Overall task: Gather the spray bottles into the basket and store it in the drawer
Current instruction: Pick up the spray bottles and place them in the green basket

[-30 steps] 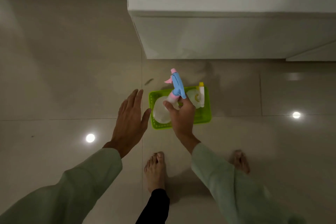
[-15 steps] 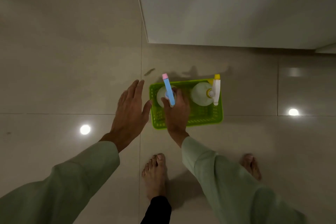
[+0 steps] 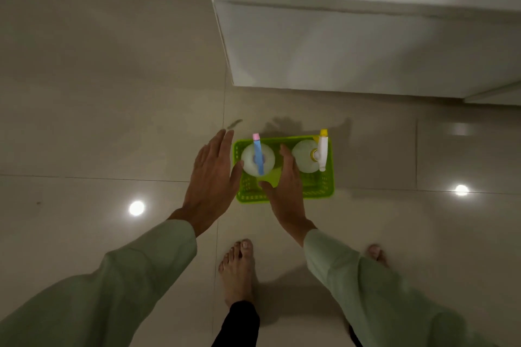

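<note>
Spray bottles now both stand upright in the lime-green perforated plastic basket (image 3: 284, 196) on the tiled floor, centre of the frame. Left of it, the left hand (image 3: 212, 177) hovers beside the basket's left wall, fingers spread wide, holding nothing. The white bottle with the blue-and-pink trigger (image 3: 258, 159) fills the basket's left half; half a second ago the right hand (image 3: 286, 186) gripped it, and now that hand has let go, fingers loosely open between the bottles. The white bottle with the yellow-tipped trigger (image 3: 310, 159) stands at right. Gathering looks finished; lifting the basket toward the white cabinet (image 3: 366, 36), upper right, comes next.
</note>
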Demonstrator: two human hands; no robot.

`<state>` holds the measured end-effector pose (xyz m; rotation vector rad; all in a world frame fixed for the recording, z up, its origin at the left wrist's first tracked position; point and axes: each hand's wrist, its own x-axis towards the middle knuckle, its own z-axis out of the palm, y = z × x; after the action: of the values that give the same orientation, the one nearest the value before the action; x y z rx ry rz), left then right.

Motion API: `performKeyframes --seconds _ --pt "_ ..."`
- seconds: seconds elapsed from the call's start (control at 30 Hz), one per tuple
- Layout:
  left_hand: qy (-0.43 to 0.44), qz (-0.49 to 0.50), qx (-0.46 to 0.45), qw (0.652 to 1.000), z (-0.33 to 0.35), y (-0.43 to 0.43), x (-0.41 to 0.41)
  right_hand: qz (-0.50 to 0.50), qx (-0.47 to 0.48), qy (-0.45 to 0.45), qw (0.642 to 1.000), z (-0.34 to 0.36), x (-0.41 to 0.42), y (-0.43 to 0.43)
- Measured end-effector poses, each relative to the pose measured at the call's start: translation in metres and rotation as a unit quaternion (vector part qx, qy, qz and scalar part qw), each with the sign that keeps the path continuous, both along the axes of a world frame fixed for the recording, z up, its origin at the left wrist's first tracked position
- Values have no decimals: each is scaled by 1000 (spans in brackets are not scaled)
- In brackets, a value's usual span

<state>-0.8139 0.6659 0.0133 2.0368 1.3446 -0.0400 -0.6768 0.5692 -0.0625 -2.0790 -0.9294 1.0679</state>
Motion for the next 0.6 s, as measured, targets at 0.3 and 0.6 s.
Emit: performKeyframes --seconds 0.3,0.6 --pt "-44 12 30 999 108 -22 48 -34 130 -30 990 145 73 -23" --pt "-67 14 79 995 237 -22 149 -24 205 -45 977 290 193 7"
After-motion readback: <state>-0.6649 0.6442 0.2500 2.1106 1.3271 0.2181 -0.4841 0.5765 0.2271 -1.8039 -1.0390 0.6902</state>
